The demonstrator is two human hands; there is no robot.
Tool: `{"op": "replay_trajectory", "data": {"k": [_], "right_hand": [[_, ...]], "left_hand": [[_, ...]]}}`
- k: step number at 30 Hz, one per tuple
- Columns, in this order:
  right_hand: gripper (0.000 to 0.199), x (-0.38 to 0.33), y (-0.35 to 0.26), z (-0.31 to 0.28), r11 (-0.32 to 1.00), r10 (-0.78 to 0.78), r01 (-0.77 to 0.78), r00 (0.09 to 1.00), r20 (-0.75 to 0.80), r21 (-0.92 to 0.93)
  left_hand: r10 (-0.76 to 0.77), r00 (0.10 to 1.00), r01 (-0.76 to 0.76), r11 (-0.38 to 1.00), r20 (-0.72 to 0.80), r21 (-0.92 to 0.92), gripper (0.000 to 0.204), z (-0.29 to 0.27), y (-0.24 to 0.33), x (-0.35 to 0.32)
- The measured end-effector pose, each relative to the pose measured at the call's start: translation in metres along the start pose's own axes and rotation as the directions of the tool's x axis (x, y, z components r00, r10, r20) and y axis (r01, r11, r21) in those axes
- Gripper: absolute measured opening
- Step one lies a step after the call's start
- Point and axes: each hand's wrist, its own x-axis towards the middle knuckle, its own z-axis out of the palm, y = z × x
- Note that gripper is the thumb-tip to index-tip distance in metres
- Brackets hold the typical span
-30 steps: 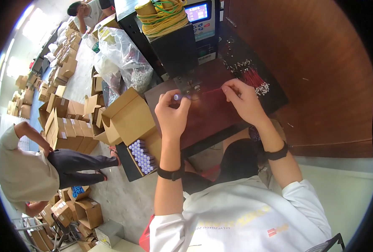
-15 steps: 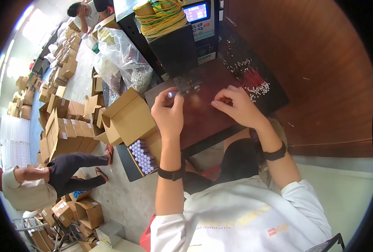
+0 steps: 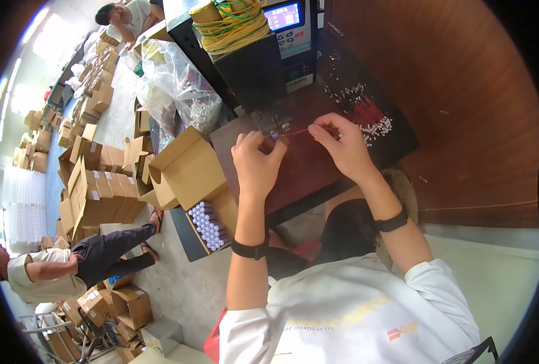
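My left hand (image 3: 256, 165) is closed around a purple cylindrical battery cell (image 3: 274, 136), mostly hidden by the fingers. The cell's end sits right by the small metal electrodes (image 3: 285, 127) of a black spot-welding machine (image 3: 245, 79). Between finger and thumb, my right hand (image 3: 344, 148) pinches a thin red wire (image 3: 297, 131). It runs leftward to the electrodes and the cell; whether it touches the cell I cannot tell. Both hands are above a dark red-brown work board (image 3: 306, 167).
Red wires with white connectors (image 3: 369, 118) lie in a pile at the board's right. An open cardboard box (image 3: 178, 176) holds several purple cells (image 3: 207, 227). Yellow-green wire (image 3: 236, 27) is coiled atop the machine. Plastic bags (image 3: 187, 91) stand behind; two other people are at the left.
My left hand has moved right and brought the cell to the electrodes. My right hand has risen slightly, and the red wire now stretches across to the electrodes.
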Motion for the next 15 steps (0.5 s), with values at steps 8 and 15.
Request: {"op": "replay_trajectory", "data": {"k": [8, 15], "right_hand": [[0.017, 0.0051, 0.0051, 0.0060, 0.997, 0.012, -0.010, 1.000, -0.027, 0.073], [0.020, 0.0074, -0.0020, 0.0044, 0.997, 0.079, -0.080, 0.997, 0.024, 0.022]], "left_hand": [[0.082, 0.997, -0.082, 0.996, 0.011, 0.022, 0.018, 0.0054, -0.0077, 0.0011], [0.111, 0.994, -0.111, 0.994, 0.007, 0.002, 0.015, 0.0062, -0.0088, 0.0010]]}}
